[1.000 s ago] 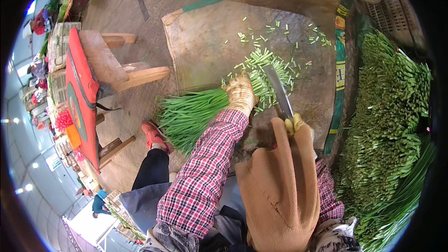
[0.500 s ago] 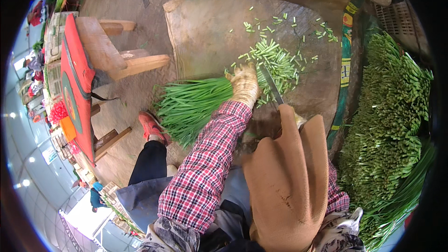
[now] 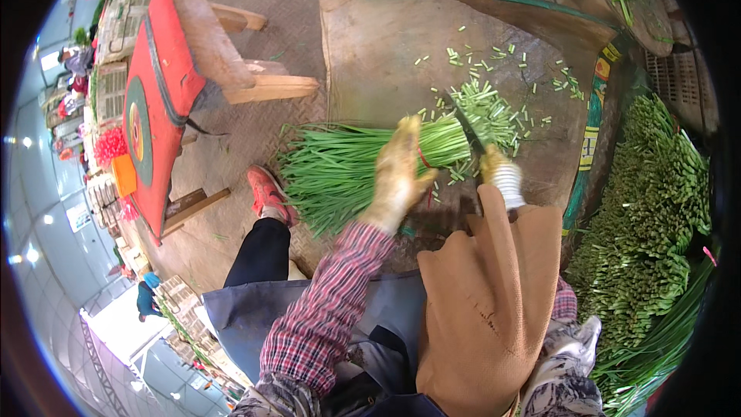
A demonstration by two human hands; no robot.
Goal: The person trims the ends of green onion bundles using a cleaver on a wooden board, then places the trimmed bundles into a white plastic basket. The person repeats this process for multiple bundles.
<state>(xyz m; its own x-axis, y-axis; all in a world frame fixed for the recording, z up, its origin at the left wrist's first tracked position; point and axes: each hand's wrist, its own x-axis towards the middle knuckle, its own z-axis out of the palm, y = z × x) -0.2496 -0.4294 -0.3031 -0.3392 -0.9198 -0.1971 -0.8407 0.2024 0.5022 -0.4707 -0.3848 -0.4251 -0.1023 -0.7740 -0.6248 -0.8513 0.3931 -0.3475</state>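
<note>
A bundle of long green stalks, like garlic chives (image 3: pixel 332 162), lies on a brown sheet (image 3: pixel 370 54), its leafy ends to the left. A thin red band (image 3: pixel 422 156) circles it near the pale stem ends. My left hand (image 3: pixel 400 166), in a stained glove, rests on the bundle just left of the band, thumb and fingers apart. My right hand (image 3: pixel 502 176), gloved too and partly behind a loose brown cloth (image 3: pixel 486 301), grips a knife (image 3: pixel 466 125). The dark blade crosses the stem ends, beside a heap of short cut stem pieces (image 3: pixel 494 108).
To the right stands a tall stack of similar stalk bundles (image 3: pixel 641 224), cut ends facing inward. A wooden stool with a red cover (image 3: pixel 166 93) is at left, near my red shoe (image 3: pixel 268 194). A woven basket (image 3: pixel 679 81) sits at the far right.
My left hand has drawn back from the stem ends, and its fingers have spread, baring the red band. The knife hand shows more of its glove. The whole view has shifted somewhat.
</note>
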